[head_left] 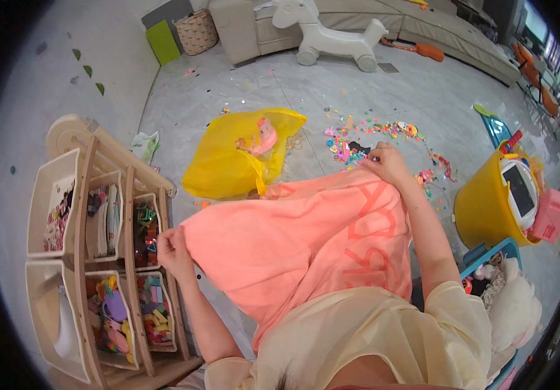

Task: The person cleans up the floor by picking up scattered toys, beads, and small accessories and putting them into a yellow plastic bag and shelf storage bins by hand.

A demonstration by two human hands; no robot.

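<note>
The grey floor (436, 91) spreads widest, with a pale sofa (475, 53) along its far side and a wooden rack (82, 214) of 6 visible bins standing at the person's left. Next in size comes the pink cloth (273, 240), stretched between the 2 hands in front of the person's body, its red print facing up on the right half and soft folds running through its middle. Just beyond its far edge lies a yellow bag (218, 159); a yellow bucket (478, 201) filled with things stands off to the right. Smaller, the left hand (174, 252) pinches the cloth's left edge near the rack, while the right hand (389, 164) grasps its far right corner, reaching farther forward. Smallest are the coloured beads (407, 129) scattered on the floor past the right hand. The step in hand seems to be opening the cloth out and straightening it; the next move probably calls for both grips staying firm, the 2 sides being drawn level, and the slack middle pulled smooth without sweeping into the beads.
</note>
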